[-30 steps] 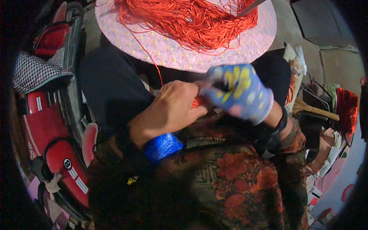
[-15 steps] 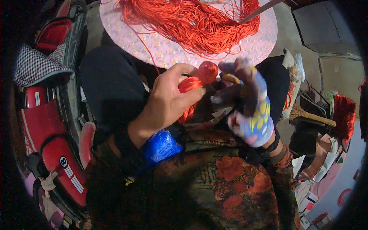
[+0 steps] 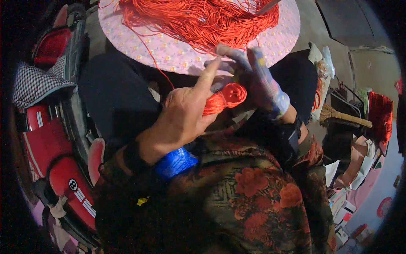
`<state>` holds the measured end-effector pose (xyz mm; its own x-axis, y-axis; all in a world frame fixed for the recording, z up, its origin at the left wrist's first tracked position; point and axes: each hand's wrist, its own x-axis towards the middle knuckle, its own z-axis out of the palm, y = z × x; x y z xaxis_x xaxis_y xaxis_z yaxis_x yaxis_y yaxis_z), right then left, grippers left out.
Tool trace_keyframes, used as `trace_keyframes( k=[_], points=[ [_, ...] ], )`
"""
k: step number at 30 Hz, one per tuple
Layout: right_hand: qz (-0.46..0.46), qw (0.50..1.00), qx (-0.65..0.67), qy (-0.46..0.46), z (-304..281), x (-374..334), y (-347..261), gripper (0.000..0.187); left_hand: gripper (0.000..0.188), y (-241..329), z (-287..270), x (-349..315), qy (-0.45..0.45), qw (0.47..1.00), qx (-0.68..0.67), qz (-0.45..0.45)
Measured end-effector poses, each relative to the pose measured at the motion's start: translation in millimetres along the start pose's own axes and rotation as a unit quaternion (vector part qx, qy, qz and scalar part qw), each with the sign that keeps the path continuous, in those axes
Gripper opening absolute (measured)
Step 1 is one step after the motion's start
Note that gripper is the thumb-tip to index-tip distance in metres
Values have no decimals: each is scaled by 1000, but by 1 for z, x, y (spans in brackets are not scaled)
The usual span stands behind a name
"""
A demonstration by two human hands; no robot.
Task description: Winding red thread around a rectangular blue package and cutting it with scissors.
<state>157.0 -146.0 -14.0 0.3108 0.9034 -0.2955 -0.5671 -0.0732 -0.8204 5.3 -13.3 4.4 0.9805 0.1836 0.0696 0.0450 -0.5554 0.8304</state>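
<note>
My bare left hand (image 3: 184,114) is closed around a small wound bundle of red cord (image 3: 224,99), its index finger raised. The bundle's looped end juts out past the fingers toward the right. My right hand (image 3: 258,80), in a patterned glove with grey fingers, is just above and right of the bundle. Its fingers are stretched out and apart, somewhat blurred, and I see nothing held in them. Beyond both hands a large loose heap of red cord (image 3: 198,23) lies on a pale pink round table (image 3: 122,40). One strand runs from the heap down to my left hand.
A blue shiny bundle (image 3: 175,163) sits by my left wrist. On the left stands a red and black ride-on vehicle (image 3: 69,178) with a checkered cloth (image 3: 40,84) on it. A straw hand broom (image 3: 344,117) lies at right. A rod (image 3: 267,6) reaches over the heap.
My right hand has moved up and left, fingers stretching toward the table. My left index finger has lifted, and the bundle has shifted slightly lower and turned its looped end rightward.
</note>
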Motion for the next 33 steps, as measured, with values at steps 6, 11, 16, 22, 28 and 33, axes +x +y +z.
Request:
trace_keyframes(
  k=[6, 11, 16, 22, 28, 33],
  points=[
    [-42, 984, -129, 120, -39, -16, 6, 49, 56, 7, 4, 3, -16, 986, -144, -80],
    [-301, 729, -448, 421, -70, -88, -43, 24, 33, 12, -1, 5, -31, 961, -223, -163],
    [-177, 568, -531, 603, -193, -165, -7, 19, 27, 21, 2, 12, -87, 942, -276, -169],
    [117, 452, -671, 576, -263, -224, 29, 21, 27, 8, -3, 9, -87, 958, -223, -156],
    [127, 439, -709, 537, -272, -233, 32, 23, 27, 14, -2, 14, -131, 936, -245, -215],
    [153, 477, -704, 503, -281, -230, 20, 19, 28, 19, -2, 16, -129, 933, -263, -210]
  ],
)
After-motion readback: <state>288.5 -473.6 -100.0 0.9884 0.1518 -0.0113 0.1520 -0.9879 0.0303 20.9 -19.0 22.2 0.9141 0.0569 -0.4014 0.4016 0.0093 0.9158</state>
